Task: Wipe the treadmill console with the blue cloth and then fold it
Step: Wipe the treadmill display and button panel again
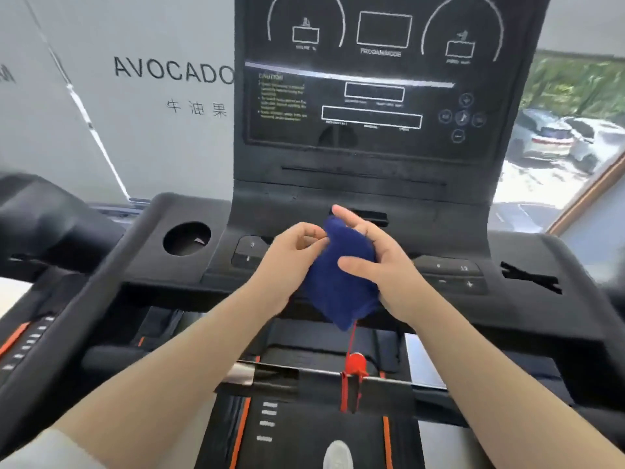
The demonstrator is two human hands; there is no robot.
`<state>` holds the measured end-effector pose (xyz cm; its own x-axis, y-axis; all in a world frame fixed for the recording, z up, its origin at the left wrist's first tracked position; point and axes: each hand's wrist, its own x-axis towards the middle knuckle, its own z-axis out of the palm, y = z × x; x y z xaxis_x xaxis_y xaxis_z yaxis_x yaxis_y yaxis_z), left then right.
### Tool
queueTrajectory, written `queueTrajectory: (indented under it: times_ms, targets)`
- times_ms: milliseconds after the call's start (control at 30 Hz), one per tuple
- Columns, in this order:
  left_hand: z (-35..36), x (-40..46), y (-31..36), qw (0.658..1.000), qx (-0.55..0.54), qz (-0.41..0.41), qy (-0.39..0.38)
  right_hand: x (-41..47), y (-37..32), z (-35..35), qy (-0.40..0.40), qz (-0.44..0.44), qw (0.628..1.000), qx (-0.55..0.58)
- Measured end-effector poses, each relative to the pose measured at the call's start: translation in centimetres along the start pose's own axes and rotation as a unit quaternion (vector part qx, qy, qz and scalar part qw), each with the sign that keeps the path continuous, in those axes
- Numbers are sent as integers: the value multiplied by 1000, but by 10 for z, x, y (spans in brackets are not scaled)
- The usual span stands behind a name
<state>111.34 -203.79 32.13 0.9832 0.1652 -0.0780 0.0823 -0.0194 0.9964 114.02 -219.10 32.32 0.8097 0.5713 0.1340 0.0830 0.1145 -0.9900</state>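
Two bare forearms, reaching forward and converging at centre frame. Left forearm enters from lower left, a pale sleeve edge at its near end, wrist straight. Left hand [293, 249]: loosely curled, thumb and forefinger pinched on the upper left edge of the blue cloth [341, 282]. Right forearm enters from lower right, wrist bent slightly inward. Right hand [378, 262]: cupped against the cloth's right side, thumb pressed across its front, fingers [350, 216] extended upward behind it.
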Motion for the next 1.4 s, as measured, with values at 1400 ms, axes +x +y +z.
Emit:
queueTrajectory:
  times_ms: [1400]
  targets:
    - [-168, 145, -23, 996, -3, -42, -83, 177, 91, 68, 279, -148, 681, -660]
